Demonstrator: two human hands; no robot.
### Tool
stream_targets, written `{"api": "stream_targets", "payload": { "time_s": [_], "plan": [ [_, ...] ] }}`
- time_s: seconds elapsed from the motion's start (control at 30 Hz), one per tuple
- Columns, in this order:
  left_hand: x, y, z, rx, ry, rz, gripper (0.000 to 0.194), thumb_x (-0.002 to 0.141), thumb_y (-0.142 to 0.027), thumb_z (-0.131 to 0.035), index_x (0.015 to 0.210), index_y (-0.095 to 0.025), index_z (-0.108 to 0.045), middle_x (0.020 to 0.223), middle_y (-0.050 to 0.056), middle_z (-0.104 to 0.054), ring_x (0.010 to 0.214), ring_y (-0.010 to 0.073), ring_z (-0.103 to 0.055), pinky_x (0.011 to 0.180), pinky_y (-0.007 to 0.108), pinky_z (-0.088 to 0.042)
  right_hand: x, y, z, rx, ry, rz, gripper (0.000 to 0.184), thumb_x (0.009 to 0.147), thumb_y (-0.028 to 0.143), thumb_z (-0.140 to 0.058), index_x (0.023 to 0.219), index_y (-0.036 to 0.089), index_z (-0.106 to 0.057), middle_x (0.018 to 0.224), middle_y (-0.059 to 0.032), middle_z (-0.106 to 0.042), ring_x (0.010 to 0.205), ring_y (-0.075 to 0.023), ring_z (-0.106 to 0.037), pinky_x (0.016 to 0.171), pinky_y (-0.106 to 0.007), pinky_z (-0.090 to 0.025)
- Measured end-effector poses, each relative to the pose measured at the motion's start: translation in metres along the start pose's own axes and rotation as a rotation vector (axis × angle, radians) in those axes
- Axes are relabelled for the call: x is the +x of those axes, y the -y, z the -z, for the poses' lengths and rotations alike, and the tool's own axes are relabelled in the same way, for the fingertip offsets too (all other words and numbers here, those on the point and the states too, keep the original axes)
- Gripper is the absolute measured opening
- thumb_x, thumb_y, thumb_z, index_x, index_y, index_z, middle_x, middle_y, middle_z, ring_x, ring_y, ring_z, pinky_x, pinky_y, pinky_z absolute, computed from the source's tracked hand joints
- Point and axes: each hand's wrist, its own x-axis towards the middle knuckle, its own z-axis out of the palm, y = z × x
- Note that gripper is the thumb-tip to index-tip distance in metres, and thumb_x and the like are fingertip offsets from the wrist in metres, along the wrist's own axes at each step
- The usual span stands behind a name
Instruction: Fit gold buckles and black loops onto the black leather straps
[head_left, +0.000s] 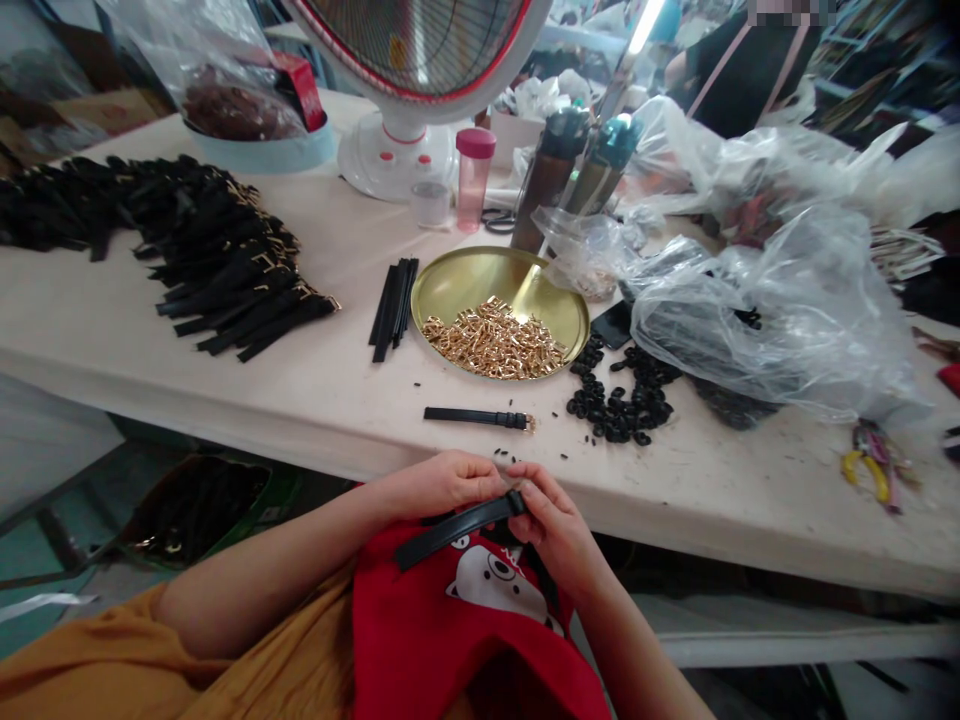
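**Fingertip hold just short of the table's edge**

The right hand (553, 515) pinches one end of a black strap (450, 531). The left hand (466, 482) has its fingers curled close by that end; whether they grip anything, I cannot tell. The strap's other end sticks out unsupported over the red apron (480, 640), in front of the table (337, 400), so a slip of the fingertips could let it fall.

Just beyond the hands, tiny black bits (564, 457) lie near the edge, where a sleeve or wrist might sweep them off. A second strap (476, 416) with its buckle lies past them, open to a careless knock.

Farther out, gold buckles (499, 342) heap in a shallow tray (457, 275), with black rings (626, 405) crowding its right side; tipping the tray could mix the two. Tugging the plastic bag (772, 320) beside the rings might scatter them.
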Motion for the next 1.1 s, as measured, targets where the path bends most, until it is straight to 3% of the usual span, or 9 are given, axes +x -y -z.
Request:
{"api": "stream_targets", "payload": {
  "time_s": [0.17, 0.33, 0.47, 0.57, 0.67, 0.77, 0.83, 0.93, 1.1],
  "plan": [
    [-0.001, -0.001, -0.006, 0.136, -0.021, -0.064, 0.039, 0.081, -0.05, -0.042, 0.077, -0.014, -0.054, 0.068, 0.0, -0.058, 0.061, 0.0105, -0.052, 0.054, 0.019, -0.038, -0.005, 0.002, -0.007, -0.004, 0.005, -0.003, 0.024, 0.079, 0.041, -0.05, 0.096, 0.024, -0.047, 0.058, 0.0068, -0.035, 0.044, -0.0062, -0.029, 0.04, -0.018, -0.02],
    [-0.004, 0.004, -0.022, 0.08, -0.105, -0.079, 0.031, 0.082, -0.043, -0.04, 0.074, -0.015, -0.049, 0.064, -0.001, -0.058, 0.058, 0.0102, -0.053, 0.052, 0.02, -0.039, -0.013, -0.002, -0.014, -0.084, -0.015, 0.04, 0.028, 0.08, 0.044, -0.048, 0.098, 0.023, -0.046, 0.059, 0.0051, -0.043, 0.042, -0.0066, -0.031, 0.04, -0.019, -0.02],
    [-0.002, 0.009, -0.024, -0.013, -0.136, -0.067, 0.031, 0.082, -0.044, -0.041, 0.075, -0.015, -0.05, 0.059, -0.002, -0.056, 0.053, 0.01, -0.053, 0.05, 0.02, -0.038, -0.013, -0.004, -0.014, -0.101, -0.043, 0.118, 0.029, 0.082, 0.045, -0.044, 0.101, 0.023, -0.045, 0.057, 0.0057, -0.041, 0.044, -0.0077, -0.033, 0.041, -0.019, -0.023],
    [-0.001, 0.003, -0.01, -0.17, -0.051, -0.034, 0.037, 0.08, -0.05, -0.045, 0.08, -0.014, -0.053, 0.063, 0.0, -0.059, 0.053, 0.0099, -0.054, 0.05, 0.02, -0.037, -0.011, 0.003, -0.011, -0.196, -0.118, 0.203, 0.029, 0.085, 0.045, -0.04, 0.102, 0.022, -0.045, 0.053, 0.0066, -0.04, 0.043, -0.0085, -0.033, 0.041, -0.02, -0.024],
    [-0.005, -0.015, 0.011, -0.185, 0.172, 0.004, 0.047, 0.079, -0.056, -0.042, 0.089, -0.013, -0.058, 0.075, 0.005, -0.064, 0.061, 0.0129, -0.058, 0.056, 0.022, -0.04, -0.01, 0.013, -0.008, -0.41, -0.173, 0.316, 0.029, 0.086, 0.043, -0.038, 0.102, 0.021, -0.046, 0.055, 0.0056, -0.042, 0.046, -0.0096, -0.037, 0.043, -0.02, -0.028],
    [-0.009, -0.034, 0.019, 0.14, 0.288, -0.031, 0.03, 0.076, -0.043, -0.053, 0.086, -0.016, -0.061, 0.074, 0.003, -0.064, 0.067, 0.0151, -0.058, 0.062, 0.023, -0.041, -0.008, 0.018, -0.004, -0.652, -0.17, 0.41, 0.026, 0.087, 0.039, -0.038, 0.102, 0.021, -0.048, 0.06, 0.0028, -0.047, 0.053, -0.0119, -0.045, 0.048, -0.023, -0.034],
    [-0.009, -0.04, 0.015, 0.489, 0.176, -0.106, 0.019, 0.075, -0.032, -0.055, 0.082, -0.016, -0.063, 0.071, 0.002, -0.063, 0.067, 0.0158, -0.056, 0.061, 0.023, -0.038, -0.007, 0.018, -0.002, -0.749, -0.185, 0.43, 0.024, 0.087, 0.037, -0.038, 0.102, 0.021, -0.049, 0.063, 0.0014, -0.05, 0.056, -0.0131, -0.048, 0.05, -0.024, -0.036],
    [-0.003, -0.037, 0.001, 0.88, -0.073, -0.18, 0.02, 0.079, -0.03, -0.049, 0.084, -0.016, -0.062, 0.077, 0.006, -0.064, 0.07, 0.0191, -0.056, 0.06, 0.025, -0.036, -0.003, 0.013, -0.002, -0.764, -0.246, 0.428, 0.024, 0.088, 0.036, -0.036, 0.101, 0.02, -0.049, 0.067, 0.0, -0.053, 0.059, -0.0139, -0.05, 0.052, -0.025, -0.037],
    [0.009, -0.021, -0.01, 1.011, -0.132, -0.179, 0.024, 0.082, -0.033, -0.044, 0.09, -0.016, -0.06, 0.082, 0.008, -0.065, 0.075, 0.0221, -0.058, 0.062, 0.026, -0.037, 0.005, 0.004, -0.003, -0.741, -0.29, 0.382, 0.024, 0.087, 0.037, -0.036, 0.098, 0.019, -0.049, 0.069, -0.0008, -0.054, 0.06, -0.0144, -0.05, 0.054, -0.025, -0.038]
  ]
}}
